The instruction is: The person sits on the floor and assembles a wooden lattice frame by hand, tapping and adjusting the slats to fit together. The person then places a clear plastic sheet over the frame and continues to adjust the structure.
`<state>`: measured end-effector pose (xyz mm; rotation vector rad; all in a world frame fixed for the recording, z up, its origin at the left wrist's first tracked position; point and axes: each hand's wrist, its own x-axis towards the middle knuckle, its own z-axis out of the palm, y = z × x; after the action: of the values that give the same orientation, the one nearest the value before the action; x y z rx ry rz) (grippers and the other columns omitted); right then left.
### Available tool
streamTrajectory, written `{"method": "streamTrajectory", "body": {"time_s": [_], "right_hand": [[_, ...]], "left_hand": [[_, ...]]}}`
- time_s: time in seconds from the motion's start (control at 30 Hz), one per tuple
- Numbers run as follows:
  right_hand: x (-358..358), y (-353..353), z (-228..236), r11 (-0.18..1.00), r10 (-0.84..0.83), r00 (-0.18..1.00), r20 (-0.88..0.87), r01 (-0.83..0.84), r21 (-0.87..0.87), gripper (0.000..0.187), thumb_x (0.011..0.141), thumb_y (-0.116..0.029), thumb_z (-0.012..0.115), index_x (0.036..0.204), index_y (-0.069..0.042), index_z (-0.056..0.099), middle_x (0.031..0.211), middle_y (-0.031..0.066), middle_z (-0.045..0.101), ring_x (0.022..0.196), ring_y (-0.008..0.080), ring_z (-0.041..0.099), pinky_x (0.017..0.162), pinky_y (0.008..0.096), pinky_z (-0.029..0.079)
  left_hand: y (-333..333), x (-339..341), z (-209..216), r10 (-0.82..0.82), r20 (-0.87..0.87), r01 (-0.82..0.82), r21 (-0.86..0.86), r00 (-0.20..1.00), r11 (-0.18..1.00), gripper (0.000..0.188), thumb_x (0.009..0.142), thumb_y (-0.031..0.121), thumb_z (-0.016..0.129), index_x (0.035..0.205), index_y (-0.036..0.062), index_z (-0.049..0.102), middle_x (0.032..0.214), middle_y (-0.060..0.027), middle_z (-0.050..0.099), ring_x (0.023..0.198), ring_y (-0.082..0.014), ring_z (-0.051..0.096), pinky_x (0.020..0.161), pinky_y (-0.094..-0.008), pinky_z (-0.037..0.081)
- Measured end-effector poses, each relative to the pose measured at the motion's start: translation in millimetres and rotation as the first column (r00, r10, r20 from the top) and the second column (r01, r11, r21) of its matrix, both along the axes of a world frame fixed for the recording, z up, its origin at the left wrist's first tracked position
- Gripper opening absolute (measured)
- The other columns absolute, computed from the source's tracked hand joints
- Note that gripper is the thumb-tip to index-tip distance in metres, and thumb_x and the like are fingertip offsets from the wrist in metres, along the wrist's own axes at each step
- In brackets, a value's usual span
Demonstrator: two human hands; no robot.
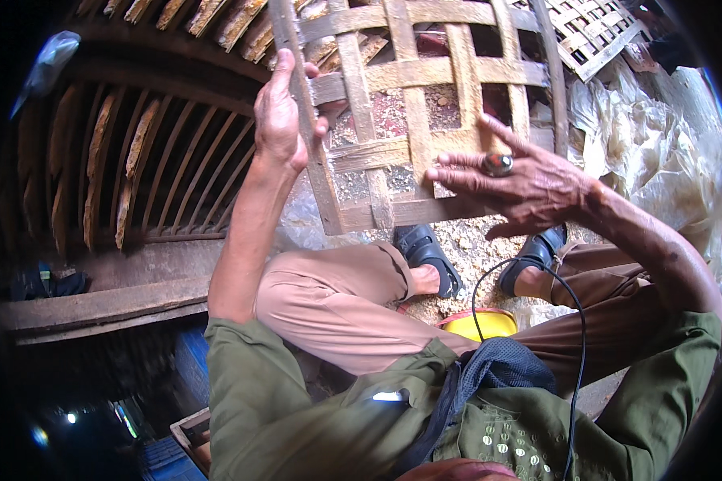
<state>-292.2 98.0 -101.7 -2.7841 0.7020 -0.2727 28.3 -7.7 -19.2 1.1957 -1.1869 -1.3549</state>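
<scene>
A coarse lattice tray [417, 74] of woven wooden or bamboo strips is raised in front of me, with pale residue on its strips. My left hand [279, 124] is closed around its left side rail, thumb on the near face and fingertips curling through behind. Across the lower right part lies my right hand [533, 180], fingers stretched out and spread over the strips. That hand wears a ring with a dark stone [497, 164]. Through the gaps, pale crumbs and some reddish patches show on the ground.
Slatted wooden racks [96, 164] rise at the left, above a wooden beam [112, 305]. Crumpled clear plastic sheeting [650, 152] lies at the right, below another woven tray [590, 32]. A yellow container [481, 324] sits between my legs, and a black cable [579, 321] hangs there.
</scene>
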Motion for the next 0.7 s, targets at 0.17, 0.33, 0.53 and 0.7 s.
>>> {"method": "streamTrajectory", "body": {"time_s": [0.17, 0.33, 0.53, 0.7], "right_hand": [[-31.5, -25.3, -14.2, 0.907, -0.193, 0.974, 0.115, 0.222, -0.359, 0.119, 0.079, -0.068, 0.082, 0.172, -0.024, 0.022, 0.179, 0.0057, 0.024, 0.164, 0.0248, 0.027, 0.134, 0.0678, 0.006], [-29.4, -14.3, -3.4, 0.906, -0.121, 0.991, 0.049, 0.13, -0.403, 0.067, 0.087, -0.043, 0.079, 0.149, -0.021, 0.061, 0.175, 0.0007, 0.035, 0.161, 0.0221, 0.034, 0.134, 0.0692, 0.011], [-25.4, 4.9, -31.5, 0.909, 0.132, 0.978, 0.161, -0.055, -0.413, 0.025, 0.079, -0.008, 0.082, 0.104, -0.012, 0.08, 0.159, 0.0021, 0.059, 0.148, 0.0244, 0.056, 0.128, 0.0713, 0.029], [-32.8, 4.6, -24.0, 0.901, 0.076, 0.968, 0.239, 0.036, -0.431, 0.035, 0.084, -0.03, 0.087, 0.111, -0.009, 0.078, 0.145, 0.0105, 0.064, 0.145, 0.0254, 0.057, 0.127, 0.0712, 0.031]], "left_hand": [[-7.3, 8.0, -1.0, 0.009, -0.066, -0.009, 0.009, 0.998, 1.0, 0.035, 0.111, 0.049, 0.058, 0.119, 0.0147, 0.061, 0.104, 0.0006, 0.064, 0.084, -0.0244, 0.077, 0.038, -0.0249, 0.042], [-10.2, 17.2, -3.5, 0.033, -0.08, -0.03, 0.032, 0.996, 0.999, 0.032, 0.112, 0.047, 0.057, 0.118, 0.0157, 0.062, 0.102, 0.0008, 0.065, 0.082, -0.0261, 0.078, 0.036, -0.0258, 0.044], [-12.1, 18.4, -2.4, 0.035, -0.099, -0.036, -0.007, 0.994, 0.999, 0.034, 0.112, 0.047, 0.057, 0.117, 0.0137, 0.062, 0.105, -0.0003, 0.065, 0.084, -0.0244, 0.077, 0.037, -0.0266, 0.046], [-10.8, 16.6, -2.3, 0.058, -0.057, -0.059, -0.002, 0.997, 0.998, 0.033, 0.112, 0.048, 0.058, 0.118, 0.0154, 0.062, 0.104, 0.0003, 0.063, 0.08, -0.02, 0.075, 0.037, -0.0263, 0.046]]}}
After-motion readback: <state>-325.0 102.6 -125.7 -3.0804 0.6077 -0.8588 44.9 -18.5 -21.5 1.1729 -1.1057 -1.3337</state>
